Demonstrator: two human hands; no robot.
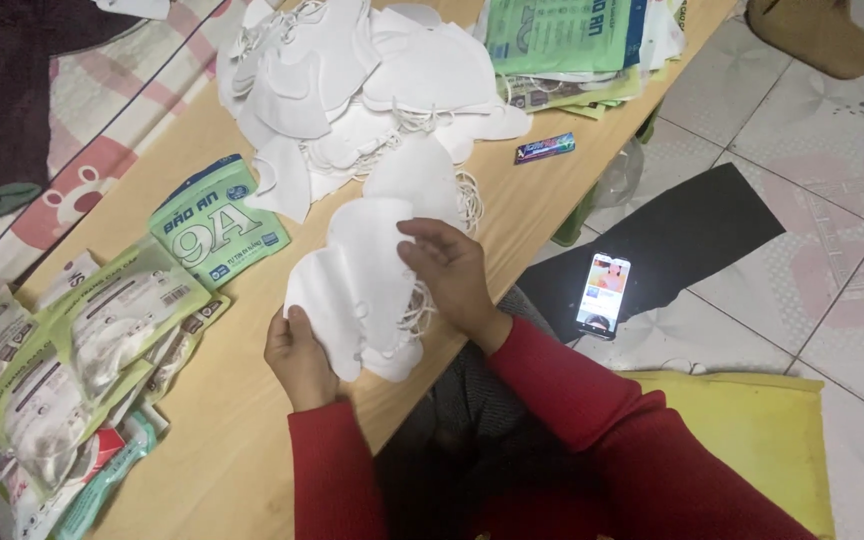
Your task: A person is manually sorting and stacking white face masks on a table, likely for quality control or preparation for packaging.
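now, white masks [357, 285] between left hand [297, 355], right hand [452, 275]

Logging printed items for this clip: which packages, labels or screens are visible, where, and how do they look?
Flat green-and-white pouch: on the wooden table, left of the hands.
Filled clear-and-green mask packets: heaped at the table's left end.
Stack of green-and-blue empty pouches: table's far end.
Small purple wrapper: table edge.
Lit smartphone screen: floor, on black sheet.
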